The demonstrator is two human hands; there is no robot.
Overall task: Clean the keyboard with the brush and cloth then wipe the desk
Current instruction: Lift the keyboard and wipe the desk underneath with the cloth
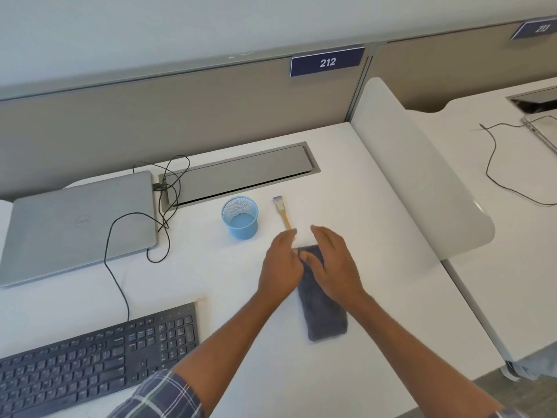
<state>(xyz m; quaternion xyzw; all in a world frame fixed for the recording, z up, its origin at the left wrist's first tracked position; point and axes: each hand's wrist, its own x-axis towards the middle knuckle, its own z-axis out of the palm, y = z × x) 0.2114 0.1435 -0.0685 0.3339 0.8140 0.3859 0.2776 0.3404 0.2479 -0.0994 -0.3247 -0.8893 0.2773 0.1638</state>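
A folded dark grey cloth (324, 315) lies on the white desk (376, 224), right of the black keyboard (90, 357). My left hand (281, 267) and my right hand (333, 267) are over the cloth's far end, fingers fairly straight. The right thumb touches the cloth's far edge; my left hand sits at its left side. A small brush (283, 214) with a wooden handle and blue-tipped bristles lies just beyond my hands, its handle end near my left fingertips.
A blue mesh cup (241, 218) stands left of the brush. A closed grey laptop (78, 224) with a black cable (116, 233) sits at the back left. A grey cable tray lid (241, 173) runs along the back. A white divider (422, 182) bounds the right side.
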